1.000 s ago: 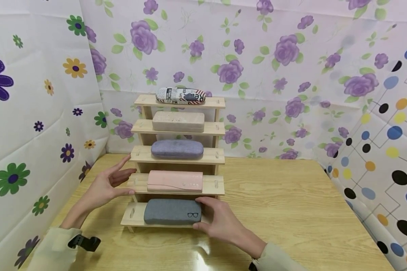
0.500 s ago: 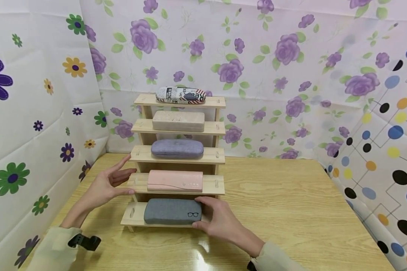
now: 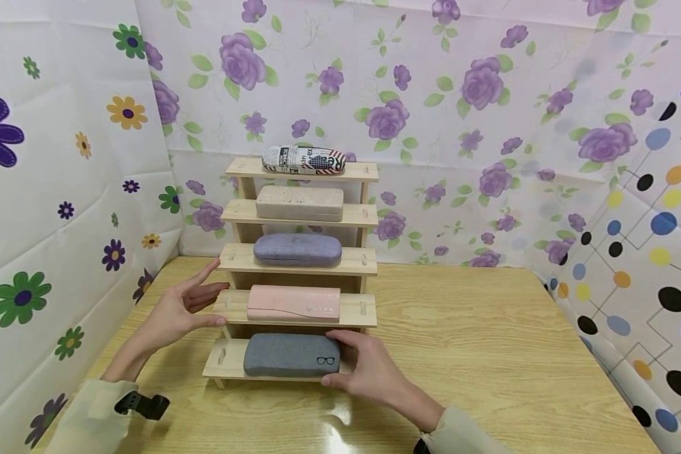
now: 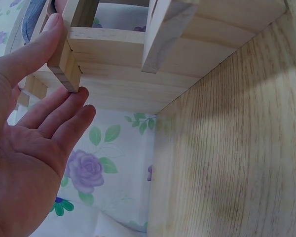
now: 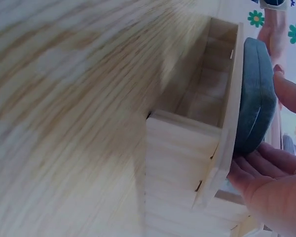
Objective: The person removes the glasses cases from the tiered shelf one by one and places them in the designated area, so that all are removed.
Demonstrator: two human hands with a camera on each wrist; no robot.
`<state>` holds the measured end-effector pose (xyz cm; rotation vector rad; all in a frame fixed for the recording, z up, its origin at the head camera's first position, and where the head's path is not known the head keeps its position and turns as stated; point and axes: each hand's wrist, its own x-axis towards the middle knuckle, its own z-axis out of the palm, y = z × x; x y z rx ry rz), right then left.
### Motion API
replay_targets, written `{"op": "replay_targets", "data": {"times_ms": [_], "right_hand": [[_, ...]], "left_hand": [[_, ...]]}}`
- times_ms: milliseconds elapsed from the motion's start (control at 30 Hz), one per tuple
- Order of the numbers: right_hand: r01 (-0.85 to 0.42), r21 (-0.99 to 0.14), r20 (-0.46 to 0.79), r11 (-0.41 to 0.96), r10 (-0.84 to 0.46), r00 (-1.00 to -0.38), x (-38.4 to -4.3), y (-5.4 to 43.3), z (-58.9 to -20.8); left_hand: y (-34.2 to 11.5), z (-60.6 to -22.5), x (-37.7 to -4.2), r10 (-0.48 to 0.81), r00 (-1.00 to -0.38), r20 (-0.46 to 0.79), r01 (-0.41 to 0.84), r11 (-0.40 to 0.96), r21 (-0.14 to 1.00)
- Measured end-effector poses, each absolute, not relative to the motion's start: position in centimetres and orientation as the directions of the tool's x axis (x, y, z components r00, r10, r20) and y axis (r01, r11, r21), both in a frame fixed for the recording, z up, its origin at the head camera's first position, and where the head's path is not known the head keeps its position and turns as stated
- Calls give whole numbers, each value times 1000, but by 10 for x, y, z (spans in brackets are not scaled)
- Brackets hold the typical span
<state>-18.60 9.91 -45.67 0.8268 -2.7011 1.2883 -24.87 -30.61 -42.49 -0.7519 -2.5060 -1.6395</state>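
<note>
In the head view, a stepped wooden rack (image 3: 232, 309) bears a glasses case on each tier. My right hand (image 3: 371, 369) holds the right end of the grey-blue glasses case (image 3: 286, 354) on the lowest tier, thumb in front and fingers behind. The right wrist view shows this case (image 5: 256, 94) lying on the board between thumb and fingers. My left hand (image 3: 176, 312) grips the left end of the second-lowest board; in the left wrist view the thumb (image 4: 42, 42) lies along one side and fingertips touch the other. On that board is a pink glasses case (image 3: 293, 302).
Higher up sit a purple glasses case (image 3: 297, 249), a beige one (image 3: 299, 203) and a newsprint-patterned one (image 3: 303, 160). The rack stands on a wood-grain table (image 3: 459, 359). Patterned cloths hang behind (image 3: 420, 189) and at both sides.
The grey-blue glasses case has slid slightly to the right on its board, further into my right hand. My left hand stays at the rack.
</note>
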Motion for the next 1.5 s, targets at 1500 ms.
{"op": "replay_targets", "data": {"times_ms": [1500], "right_hand": [[-368,-806,162,464,-425,-890,-195,85,-457]], "left_hand": [[-307,-424,-248,370,-887,278,401,314,861]]}}
